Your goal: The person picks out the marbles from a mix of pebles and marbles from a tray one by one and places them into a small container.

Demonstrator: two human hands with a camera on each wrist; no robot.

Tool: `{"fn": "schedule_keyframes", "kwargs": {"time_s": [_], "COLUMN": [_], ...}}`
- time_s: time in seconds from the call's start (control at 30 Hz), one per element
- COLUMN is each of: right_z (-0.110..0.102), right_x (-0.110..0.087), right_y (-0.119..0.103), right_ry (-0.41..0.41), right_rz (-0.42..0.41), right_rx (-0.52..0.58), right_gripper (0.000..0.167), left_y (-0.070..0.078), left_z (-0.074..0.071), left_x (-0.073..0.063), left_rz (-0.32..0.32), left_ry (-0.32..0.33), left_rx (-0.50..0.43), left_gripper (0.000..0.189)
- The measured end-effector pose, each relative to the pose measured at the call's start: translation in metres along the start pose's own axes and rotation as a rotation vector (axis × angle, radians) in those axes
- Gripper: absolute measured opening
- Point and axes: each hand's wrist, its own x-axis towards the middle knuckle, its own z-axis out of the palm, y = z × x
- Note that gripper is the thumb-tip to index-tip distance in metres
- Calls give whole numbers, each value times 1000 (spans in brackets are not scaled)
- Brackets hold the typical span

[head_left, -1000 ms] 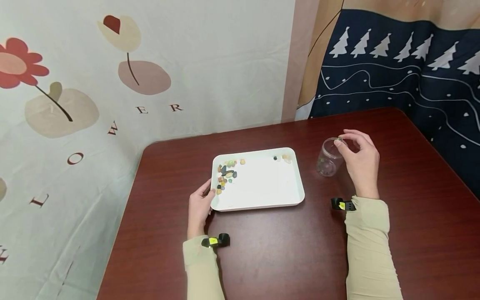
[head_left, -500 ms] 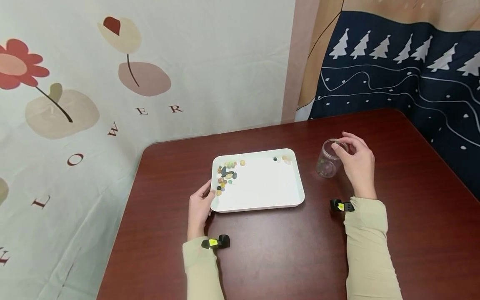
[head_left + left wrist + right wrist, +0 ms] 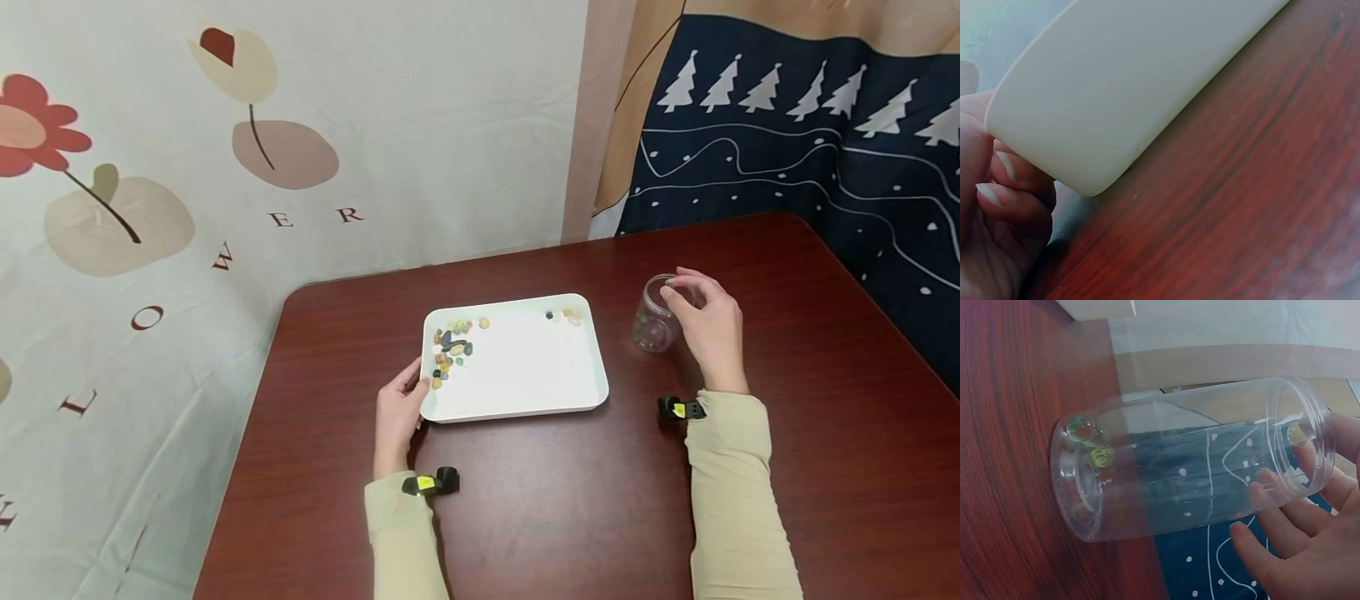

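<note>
A white tray lies on the table, with small coloured stones and beads gathered along its left side. My left hand grips the tray's left edge, thumb at the rim; in the left wrist view the fingers curl below the tray's corner. To the right, a clear jar stands upright. Over its mouth is my right hand, pinching a small yellowish bead just inside the rim. At the jar's bottom lie a greenish glass marble and a yellow-green bead.
A dark bead and pale stones sit in the tray's far right corner. The reddish-brown table runs back to a flower-print cloth and a navy cloth with white trees.
My right hand has moved slightly left and inward, taking the bead from the jar's right rim to inside its mouth. My left hand and the tray stay put.
</note>
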Motion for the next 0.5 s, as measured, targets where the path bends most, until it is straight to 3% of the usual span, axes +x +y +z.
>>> {"fn": "schedule_keyframes", "kwargs": {"time_s": [0.5], "right_z": [1], "right_x": [1], "right_y": [3], "right_ry": [-27], "right_rz": [59], "right_rx": [115], "right_gripper": [37], "left_y": [1], "left_z": [0], "left_x": [0], "left_rz": [-12], "left_ry": [2], "left_rx": [11], "left_gripper": [36]}}
